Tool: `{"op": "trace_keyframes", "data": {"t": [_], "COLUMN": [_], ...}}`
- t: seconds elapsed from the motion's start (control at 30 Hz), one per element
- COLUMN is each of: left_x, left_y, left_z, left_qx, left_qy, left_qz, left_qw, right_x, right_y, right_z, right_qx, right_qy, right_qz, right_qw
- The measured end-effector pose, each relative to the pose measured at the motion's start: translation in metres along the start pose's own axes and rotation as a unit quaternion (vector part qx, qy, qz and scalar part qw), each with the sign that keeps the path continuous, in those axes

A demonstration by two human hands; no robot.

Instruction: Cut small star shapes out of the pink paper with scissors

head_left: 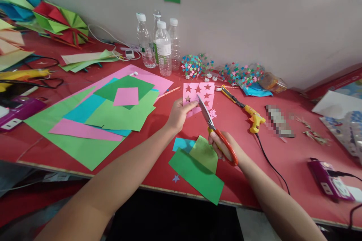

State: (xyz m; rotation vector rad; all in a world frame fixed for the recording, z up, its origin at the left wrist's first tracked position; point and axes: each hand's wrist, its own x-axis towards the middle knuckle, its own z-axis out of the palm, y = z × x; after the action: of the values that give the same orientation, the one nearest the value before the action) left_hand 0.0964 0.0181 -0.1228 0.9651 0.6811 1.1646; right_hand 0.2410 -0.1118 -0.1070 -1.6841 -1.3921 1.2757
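Observation:
My left hand [178, 114] pinches the lower left part of a pink paper sheet [202, 92] with several star-shaped holes cut through it. In my right hand [223, 145] is a pair of scissors [226, 146] with red-orange handles, fingers wrapped round the grips. The metal blades point up and left and overlap the sheet; whether they cut into it I cannot tell. A small heap of pink paper stars [213, 113] lies just right of the blades. Below my hands rest a dark green paper piece [196, 177], a lighter green piece [205, 154] and a blue piece [182, 144].
Stacked coloured paper [76, 146] covers the left side of the red table [158, 180]. Several plastic bottles [163, 50] stand by the wall. Bags of small stars [194, 66] lie behind the sheet. At right are a yellow glue gun [254, 117] with a cord and a purple power strip [328, 180].

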Motion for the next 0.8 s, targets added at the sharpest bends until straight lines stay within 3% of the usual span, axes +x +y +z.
{"op": "trace_keyframes", "data": {"t": [0.27, 0.8], "left_x": [-0.0012, 0.0035], "left_y": [0.0012, 0.0053], "left_z": [0.0014, -0.0033], "left_qx": [-0.017, -0.005], "left_qy": [0.001, -0.011], "left_qz": [-0.001, -0.012], "left_qw": [1.0, 1.0], "right_x": [-0.0012, 0.0008], "right_y": [-0.0047, -0.0019], "right_z": [0.0048, 0.0013], "right_qx": [0.019, 0.017], "right_qy": [0.021, 0.034], "right_qz": [0.054, 0.052], "right_qw": [0.998, 0.998]}}
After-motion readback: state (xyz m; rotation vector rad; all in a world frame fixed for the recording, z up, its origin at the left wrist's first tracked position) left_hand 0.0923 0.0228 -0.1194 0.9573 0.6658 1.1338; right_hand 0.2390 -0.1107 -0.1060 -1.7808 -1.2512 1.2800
